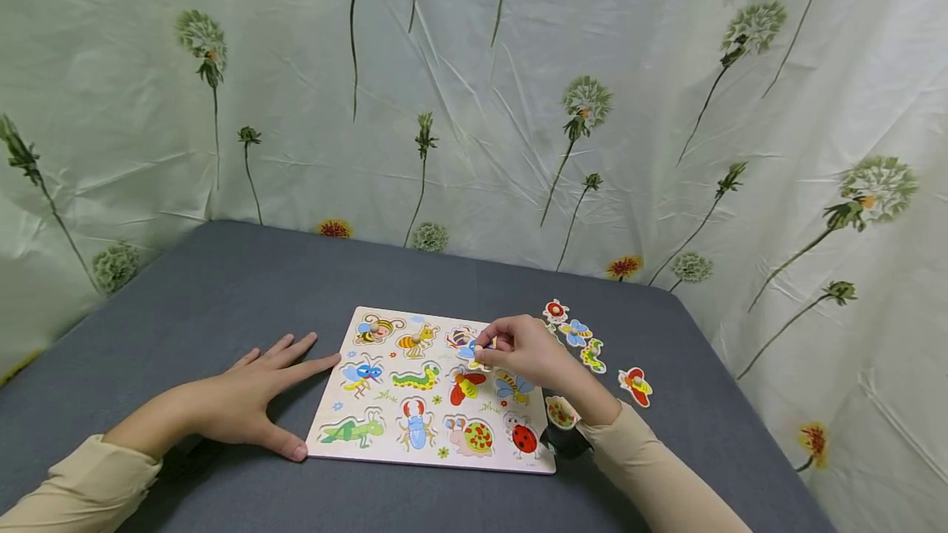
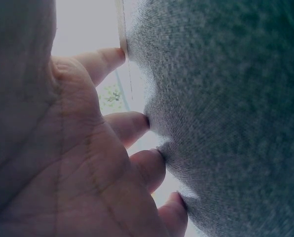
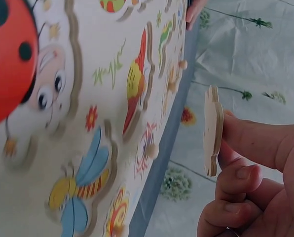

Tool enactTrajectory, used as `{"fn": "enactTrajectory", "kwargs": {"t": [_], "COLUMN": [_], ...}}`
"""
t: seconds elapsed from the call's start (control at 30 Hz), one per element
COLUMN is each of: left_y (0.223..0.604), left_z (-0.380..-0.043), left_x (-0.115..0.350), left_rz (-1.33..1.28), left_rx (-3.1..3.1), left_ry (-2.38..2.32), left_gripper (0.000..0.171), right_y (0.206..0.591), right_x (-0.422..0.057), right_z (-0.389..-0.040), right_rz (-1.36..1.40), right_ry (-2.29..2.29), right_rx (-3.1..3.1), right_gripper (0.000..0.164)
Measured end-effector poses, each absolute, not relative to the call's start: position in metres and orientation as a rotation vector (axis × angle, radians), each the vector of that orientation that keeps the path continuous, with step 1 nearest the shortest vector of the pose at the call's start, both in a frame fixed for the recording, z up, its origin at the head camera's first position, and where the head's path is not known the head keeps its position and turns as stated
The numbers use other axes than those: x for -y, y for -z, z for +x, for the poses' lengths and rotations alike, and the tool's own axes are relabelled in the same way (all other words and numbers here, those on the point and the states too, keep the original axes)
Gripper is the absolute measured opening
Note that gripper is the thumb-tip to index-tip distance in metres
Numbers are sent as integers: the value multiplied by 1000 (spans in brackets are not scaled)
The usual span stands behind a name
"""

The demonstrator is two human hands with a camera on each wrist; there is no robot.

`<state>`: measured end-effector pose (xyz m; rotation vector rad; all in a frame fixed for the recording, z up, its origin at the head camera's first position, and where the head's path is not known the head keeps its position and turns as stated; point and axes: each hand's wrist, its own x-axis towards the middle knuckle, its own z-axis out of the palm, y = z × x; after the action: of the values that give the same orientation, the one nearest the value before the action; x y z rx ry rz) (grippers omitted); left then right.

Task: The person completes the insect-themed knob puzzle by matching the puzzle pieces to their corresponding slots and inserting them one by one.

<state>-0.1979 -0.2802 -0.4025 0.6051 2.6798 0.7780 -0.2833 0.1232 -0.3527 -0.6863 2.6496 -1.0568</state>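
A wooden insect puzzle board lies on the table with recesses picturing a caterpillar, a beetle, a ladybug and others. My right hand pinches a blue-winged puzzle piece between thumb and fingers over the board's upper right part. In the right wrist view the held piece appears edge-on, raised off the board; its picture faces away there. My left hand rests on the cloth with fingers spread, thumb and index fingertip at the board's left edge. Knobbed bee and orange insect pieces sit in the top row.
Loose knobbed pieces lie right of the board: a ladybug, a blue-winged insect, a caterpillar, a red-winged insect and a snail close to my right wrist. A dandelion-print curtain hangs behind the dark grey table.
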Motion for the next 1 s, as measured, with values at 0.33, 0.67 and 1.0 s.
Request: {"fn": "enactTrajectory", "kwargs": {"t": [0.33,0.67,1.0], "left_y": [400,401,400], "left_z": [-195,-197,-196], "left_x": [280,279,277], "left_rz": [608,620,620], "left_rx": [-2690,-2692,-2695], "left_ry": [-749,-748,-749], "left_gripper": [118,118,117], "right_y": [351,355,359], "right_x": [-94,-72,-52], "right_z": [-276,-276,-275], "right_rz": [-685,-696,-706], "right_ry": [1103,1084,1046], "right_rx": [-2578,-2575,-2615], "right_gripper": [9,9,6]}}
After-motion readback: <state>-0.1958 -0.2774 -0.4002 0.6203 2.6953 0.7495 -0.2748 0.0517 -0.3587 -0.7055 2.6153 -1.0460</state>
